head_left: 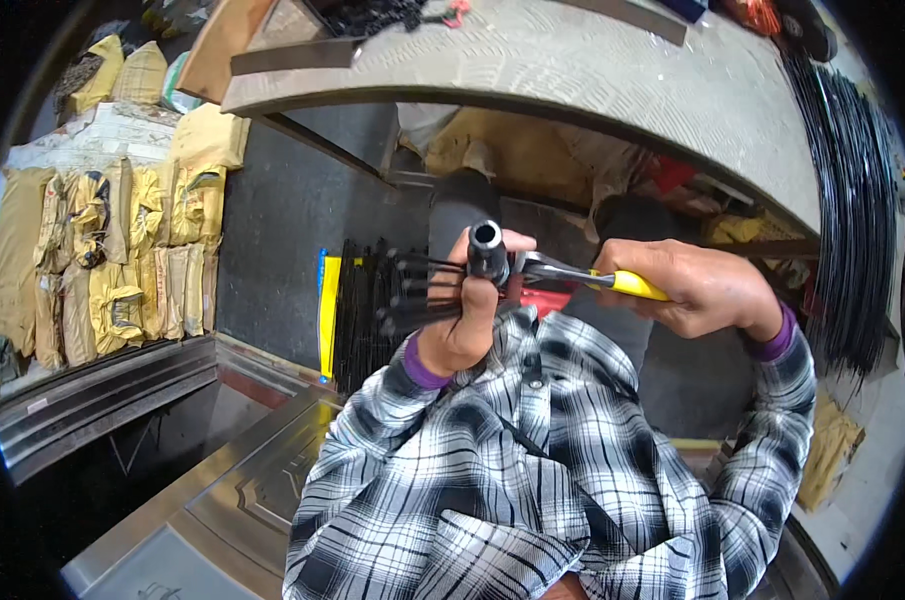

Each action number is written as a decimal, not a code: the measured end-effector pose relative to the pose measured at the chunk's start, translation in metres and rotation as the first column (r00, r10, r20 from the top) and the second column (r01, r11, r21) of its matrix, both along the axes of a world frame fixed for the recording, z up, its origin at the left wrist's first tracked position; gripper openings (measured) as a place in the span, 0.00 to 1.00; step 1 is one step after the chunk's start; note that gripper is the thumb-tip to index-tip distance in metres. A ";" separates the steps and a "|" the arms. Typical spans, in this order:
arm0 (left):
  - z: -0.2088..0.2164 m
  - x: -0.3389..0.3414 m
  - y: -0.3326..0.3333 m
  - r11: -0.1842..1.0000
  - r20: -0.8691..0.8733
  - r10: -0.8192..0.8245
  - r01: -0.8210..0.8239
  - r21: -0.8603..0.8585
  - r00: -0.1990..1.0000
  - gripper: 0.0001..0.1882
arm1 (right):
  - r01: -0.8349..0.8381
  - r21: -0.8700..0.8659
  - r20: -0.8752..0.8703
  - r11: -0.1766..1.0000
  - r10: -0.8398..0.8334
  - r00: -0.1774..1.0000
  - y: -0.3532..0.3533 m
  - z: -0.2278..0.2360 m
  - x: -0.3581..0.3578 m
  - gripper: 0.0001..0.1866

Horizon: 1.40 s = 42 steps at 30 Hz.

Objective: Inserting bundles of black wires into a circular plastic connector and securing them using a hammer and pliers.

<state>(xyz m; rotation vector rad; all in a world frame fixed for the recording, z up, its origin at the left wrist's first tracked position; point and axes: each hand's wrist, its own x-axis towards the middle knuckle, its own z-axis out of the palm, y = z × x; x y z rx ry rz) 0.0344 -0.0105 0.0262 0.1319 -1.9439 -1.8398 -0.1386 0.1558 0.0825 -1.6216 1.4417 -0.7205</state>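
Note:
My left hand (469,305) is closed around a dark tube (488,262) whose round, hollow metal end points up at me. Several thin black rods (412,290) stick out leftward beside that hand, smeared by motion; whether they join the tube I cannot tell. In my right hand (697,285) is a pair of pliers (632,284) with yellow and dark grips. Its metal jaws reach left to the tube, close by my left fingers. Whether the jaws grip anything is hidden.
A worktable (572,75) curves across the far side, with metal bars on it. Long black strands (857,200) hang over its right end. More black rods (357,320) stand left of my knees beside a yellow strip (328,315). Wrapped brown packages (122,260) are stacked at far left.

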 end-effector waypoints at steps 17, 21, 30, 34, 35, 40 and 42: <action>-0.006 -0.037 -0.069 0.539 -0.126 0.516 -0.207 0.817 0.847 0.31 | 0.245 -0.149 0.136 0.958 -0.226 0.965 -0.001 -0.120 0.064 0.21; -0.064 -0.047 -0.066 0.185 -0.113 0.379 0.044 0.982 0.918 0.29 | 0.820 -0.140 0.740 0.554 -0.492 0.459 -0.006 -0.082 0.051 0.36; -0.022 -0.038 0.020 0.948 0.089 -0.215 0.185 0.259 0.973 0.44 | 0.869 -0.296 0.620 0.397 -0.612 0.490 -0.026 -0.102 0.030 0.07; 0.018 -0.034 0.012 0.951 -0.049 -0.070 0.081 0.299 0.996 0.20 | 0.760 -0.039 0.646 0.649 -0.564 0.515 -0.041 -0.148 0.064 0.05; 0.020 -0.037 0.011 0.975 -0.148 -0.066 0.096 0.202 0.987 0.16 | 0.722 0.024 0.649 0.692 -0.559 0.515 -0.041 -0.144 0.071 0.06; 0.020 -0.034 0.021 0.992 -0.134 -0.017 0.033 0.120 0.991 0.14 | 0.748 -0.066 0.740 0.660 -0.471 0.481 -0.042 -0.113 0.065 0.09; 0.023 -0.039 0.026 0.988 -0.102 0.102 -0.088 0.129 0.990 0.12 | 0.839 -0.286 0.784 0.463 -0.391 0.483 -0.040 -0.070 0.052 0.09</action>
